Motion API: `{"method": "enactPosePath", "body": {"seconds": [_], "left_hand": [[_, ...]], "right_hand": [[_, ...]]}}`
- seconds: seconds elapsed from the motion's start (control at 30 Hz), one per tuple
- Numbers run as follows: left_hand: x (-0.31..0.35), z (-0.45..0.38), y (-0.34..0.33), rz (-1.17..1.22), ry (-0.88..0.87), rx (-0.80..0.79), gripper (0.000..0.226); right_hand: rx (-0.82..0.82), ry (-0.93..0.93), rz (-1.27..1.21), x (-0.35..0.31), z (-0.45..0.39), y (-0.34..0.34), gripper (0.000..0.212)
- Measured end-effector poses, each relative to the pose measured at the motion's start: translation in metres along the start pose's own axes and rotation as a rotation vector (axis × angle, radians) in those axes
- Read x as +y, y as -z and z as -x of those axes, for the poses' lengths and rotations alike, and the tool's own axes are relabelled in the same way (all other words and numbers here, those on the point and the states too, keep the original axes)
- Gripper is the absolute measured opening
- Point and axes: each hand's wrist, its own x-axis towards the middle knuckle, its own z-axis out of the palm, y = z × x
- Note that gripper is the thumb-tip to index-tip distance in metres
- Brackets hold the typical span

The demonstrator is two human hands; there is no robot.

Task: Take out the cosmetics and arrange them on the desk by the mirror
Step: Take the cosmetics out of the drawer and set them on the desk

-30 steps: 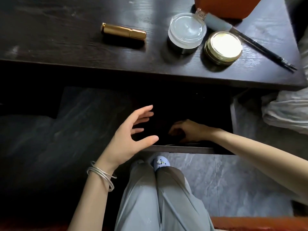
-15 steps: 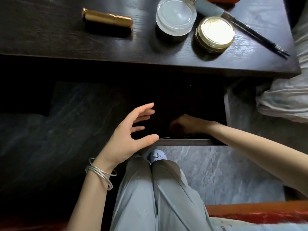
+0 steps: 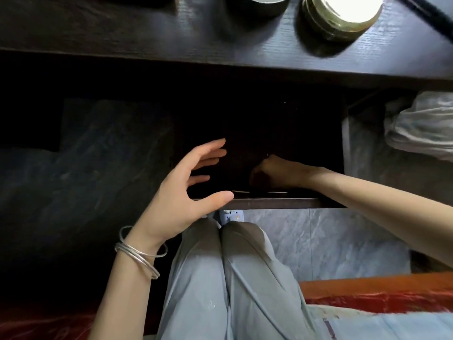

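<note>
Head: R hand point(image 3: 274, 174) in drawer point(image 3: 282, 203)

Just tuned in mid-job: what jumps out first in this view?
The left hand hovers open, fingers spread, at the near left corner of the dark open drawer, while the right hand reaches down inside it; what it grips is lost in shadow. Above, a gold-lidded jar gleams on the dark desk.

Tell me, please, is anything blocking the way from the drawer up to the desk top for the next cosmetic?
Partly. The desk top overhangs the back of the open drawer, so the right hand must first come out toward the front. The left hand hovers open beside the path. On the desk edge, the gold-lidded jar takes up some room.
</note>
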Motion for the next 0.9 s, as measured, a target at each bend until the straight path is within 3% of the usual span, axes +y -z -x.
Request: {"method": "enactPosePath", "body": {"seconds": [0.3,0.6,0.9], "left_hand": [[-0.001,-0.002,0.000,-0.019,0.004,-0.006,0.072],[0.002,-0.001,-0.001,-0.035,0.004,-0.014,0.073],[0.036,0.005,0.011,-0.066,-0.063,0.025,0.073]], "right_hand": [[-0.126,-0.050,0.137,-0.009,0.003,0.001,0.028],[-0.146,0.003,-0.155,-0.006,0.019,0.010,0.020],[0.105,0.145,-0.293,-0.035,0.056,0.053,0.017]]}}
